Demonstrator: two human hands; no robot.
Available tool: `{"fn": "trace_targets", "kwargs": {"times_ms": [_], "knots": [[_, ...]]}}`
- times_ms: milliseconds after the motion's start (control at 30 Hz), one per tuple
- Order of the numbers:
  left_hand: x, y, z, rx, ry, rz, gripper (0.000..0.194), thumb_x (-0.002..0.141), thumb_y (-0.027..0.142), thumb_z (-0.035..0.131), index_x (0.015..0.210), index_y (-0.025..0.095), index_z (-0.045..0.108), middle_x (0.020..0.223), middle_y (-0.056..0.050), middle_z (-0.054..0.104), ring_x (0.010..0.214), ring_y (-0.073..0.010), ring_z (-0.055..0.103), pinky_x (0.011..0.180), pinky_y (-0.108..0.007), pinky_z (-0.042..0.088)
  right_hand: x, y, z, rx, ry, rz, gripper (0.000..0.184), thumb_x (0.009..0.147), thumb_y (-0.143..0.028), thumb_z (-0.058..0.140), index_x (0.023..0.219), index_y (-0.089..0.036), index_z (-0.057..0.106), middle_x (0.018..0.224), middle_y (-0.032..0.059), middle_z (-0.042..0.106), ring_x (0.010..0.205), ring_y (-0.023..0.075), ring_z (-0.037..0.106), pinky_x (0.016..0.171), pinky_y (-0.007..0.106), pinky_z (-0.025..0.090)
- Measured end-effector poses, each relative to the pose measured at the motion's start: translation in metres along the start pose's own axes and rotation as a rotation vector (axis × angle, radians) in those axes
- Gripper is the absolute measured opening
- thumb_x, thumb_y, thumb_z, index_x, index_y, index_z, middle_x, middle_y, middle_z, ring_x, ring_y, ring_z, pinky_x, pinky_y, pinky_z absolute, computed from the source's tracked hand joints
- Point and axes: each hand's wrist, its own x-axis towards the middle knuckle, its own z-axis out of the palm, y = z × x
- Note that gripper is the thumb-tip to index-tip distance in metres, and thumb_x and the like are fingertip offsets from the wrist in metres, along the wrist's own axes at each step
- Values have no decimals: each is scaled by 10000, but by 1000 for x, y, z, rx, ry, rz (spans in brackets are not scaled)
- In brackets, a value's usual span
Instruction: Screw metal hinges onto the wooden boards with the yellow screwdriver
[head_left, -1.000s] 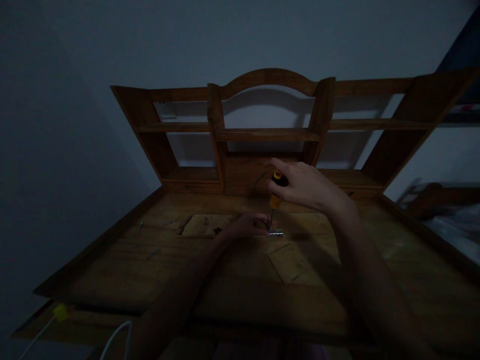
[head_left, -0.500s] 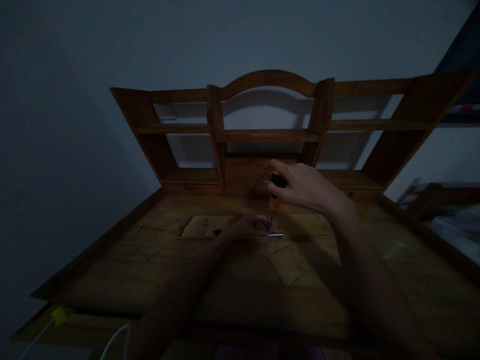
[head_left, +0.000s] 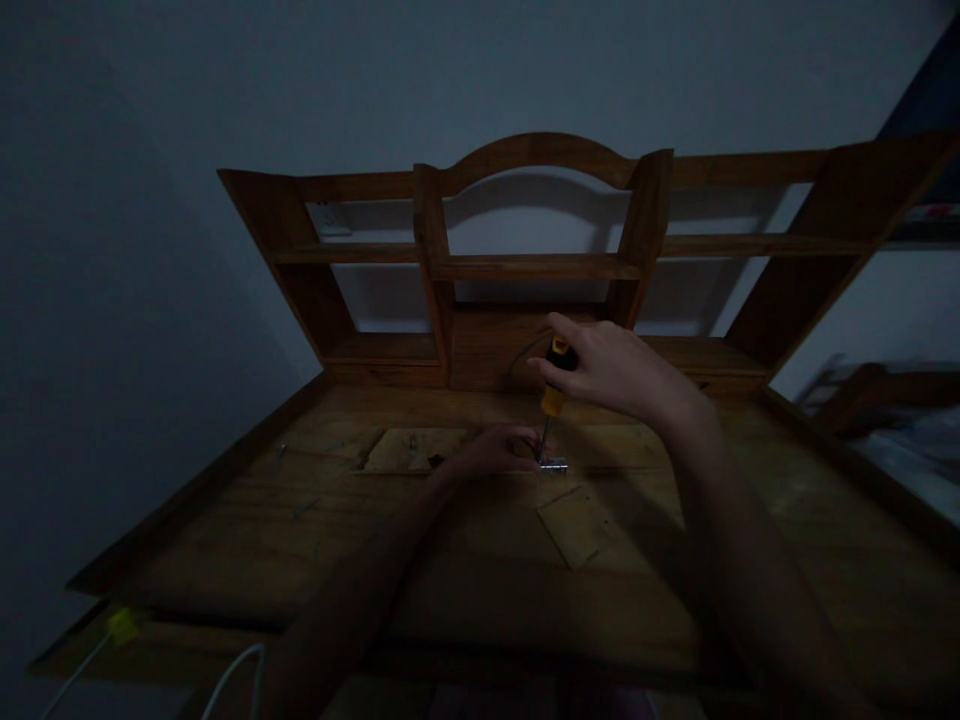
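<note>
My right hand (head_left: 611,365) is wrapped round the yellow-and-black handle of a screwdriver (head_left: 553,398), which stands nearly upright with a slight tilt. Its tip meets the left end of a small shiny metal piece, like a hinge (head_left: 555,465), lying along the edge of a long wooden board (head_left: 619,450). Beside the tip, my left hand (head_left: 499,450) rests on the board with thumb and fingers curled together; whatever they pinch is too small and dark to make out. A small square wooden piece (head_left: 576,528) lies just in front of the hinge.
Loose screws (head_left: 281,451) are scattered on the left of the wooden desktop (head_left: 247,530). Behind it rises a wooden shelf unit (head_left: 536,268) against the wall. A white cable (head_left: 236,660) and a yellow object (head_left: 122,625) are at the front left edge. The light is dim.
The screwdriver handle has shifted slightly to the right, and my right hand's fingers have moved a little around it. My left hand stays at the tip.
</note>
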Motion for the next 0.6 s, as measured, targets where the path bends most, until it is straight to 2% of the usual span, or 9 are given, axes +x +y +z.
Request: {"fn": "trace_targets", "kwargs": {"times_ms": [100,200,367,533,600], "knots": [[0,-1,0,1,6,-15,348,800,346,773,1105,190,713,1096,-53,739,990,-194,669,836,-274,469,1,2,-1,49,-2,-36,405,934,-375,515,1293,-190,554,1140,120,703,1033,302,663,870,390,475],[-1,0,0,-17,-1,3,344,799,350,777,1097,189,718,1081,-57,743,991,-195,672,846,-278,472,1,1,-3,120,-10,-87,362,939,-337,514,1271,-207,580,1203,91,692,1101,277,645,933,371,457],[-1,1,1,-21,-4,5,327,810,355,764,1087,189,715,1115,-58,736,1024,-202,669,854,-278,474,0,-3,-4,129,-15,-66,285,983,-400,493,1162,-215,614,1064,81,719,1000,252,671,857,345,467],[0,-1,1,-31,-5,6,340,805,359,767,1093,187,711,1092,-54,737,999,-195,671,844,-275,478,0,1,-2,3,2,-7,382,979,-534,471,1116,-204,607,938,95,717,896,277,677,774,361,465],[0,-1,1,-32,-6,14,324,805,358,766,1076,187,715,1086,-51,738,1000,-195,669,856,-278,477,0,3,-1,2,1,-3,401,965,-537,484,1165,-208,595,979,98,720,922,286,674,795,377,472]]}}
